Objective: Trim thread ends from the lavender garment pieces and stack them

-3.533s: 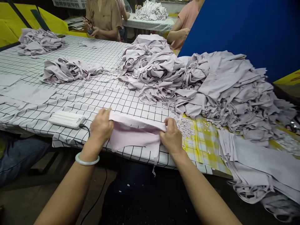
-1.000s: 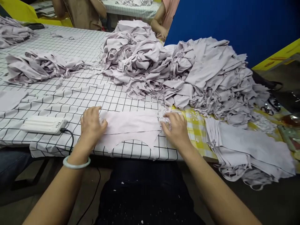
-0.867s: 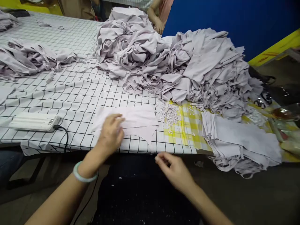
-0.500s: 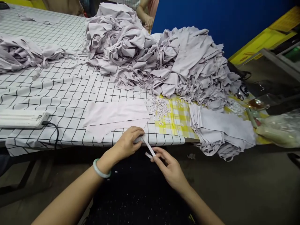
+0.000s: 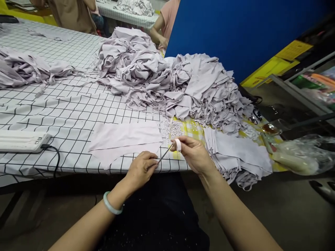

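Note:
A narrow pale fabric strip [image 5: 164, 153] runs taut between my two hands, just above the table's front edge. My left hand [image 5: 142, 167], with a pale green bangle on its wrist, pinches the lower end. My right hand [image 5: 195, 152] is closed on the upper end, and part of the strip loops over its fingers. A flat pale lilac cloth piece [image 5: 125, 137] lies on the table beyond my left hand. Close by my right hand is a neat stack of cut lilac pieces [image 5: 238, 150], their straps hanging over the edge.
Behind rises a large heap of lilac cloth [image 5: 141, 66]. Small clippings [image 5: 176, 128] lie on the yellow checked cover. A white power bank [image 5: 23, 141] with a black cable sits at left, plastic bags [image 5: 300, 155] at right. A blue panel [image 5: 222, 28] stands behind; other people work beyond.
My right hand has moved up and away from me, over the table edge, drawing the strip upward. My left hand keeps its pinch. The view has tilted up slightly.

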The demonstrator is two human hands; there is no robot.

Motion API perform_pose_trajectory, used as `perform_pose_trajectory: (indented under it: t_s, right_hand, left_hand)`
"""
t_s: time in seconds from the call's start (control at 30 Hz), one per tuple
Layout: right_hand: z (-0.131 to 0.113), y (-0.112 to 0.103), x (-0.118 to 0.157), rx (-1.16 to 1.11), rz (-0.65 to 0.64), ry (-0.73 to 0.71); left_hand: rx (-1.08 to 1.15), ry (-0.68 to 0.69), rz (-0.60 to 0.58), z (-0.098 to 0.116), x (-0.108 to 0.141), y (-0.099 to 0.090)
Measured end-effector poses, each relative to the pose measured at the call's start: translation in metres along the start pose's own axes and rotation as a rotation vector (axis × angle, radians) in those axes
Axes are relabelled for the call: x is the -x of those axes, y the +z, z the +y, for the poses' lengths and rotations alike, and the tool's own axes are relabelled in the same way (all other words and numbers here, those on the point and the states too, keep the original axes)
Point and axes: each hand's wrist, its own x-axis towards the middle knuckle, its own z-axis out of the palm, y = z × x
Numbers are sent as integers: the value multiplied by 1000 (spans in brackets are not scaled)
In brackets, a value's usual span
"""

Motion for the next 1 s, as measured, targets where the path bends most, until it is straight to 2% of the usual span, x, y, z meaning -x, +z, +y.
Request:
perform_pose_trajectory:
  t_s: [0.1, 0.2, 0.3, 0.57, 0.67, 0.73, 0.8, 0.9, 1.0]
  right_hand:
    - [4, 12, -29, -84, 94, -28]
    - [5, 23, -47, -239, 62, 99]
    - [5, 32, -55, -307, 56, 163]
    - [1, 52, -63, -326, 81, 65]
    - [4, 59, -49, -236, 42, 31]
    - [8, 65, -34, -116, -8, 10]
    - [12, 70, -16, 9, -37, -12]
    - [15, 75, 3, 111, -44, -31]
    - [16, 73, 10, 157, -107, 19]
  left_hand:
    - [10, -18, -9, 1, 0, 0]
    - [18, -28, -11, 2, 0, 0]
    - [29, -36, 3, 2, 0, 0]
    - [112, -71, -6, 0, 3, 3]
    - [350, -227, 48, 5, -7, -10]
    - [623, -438, 131, 8, -20, -27]
    - [894, -628, 162, 11, -34, -45]
    - [1104, -742, 67, 10, -46, -64]
    - [1088, -760, -17, 7, -45, -69]
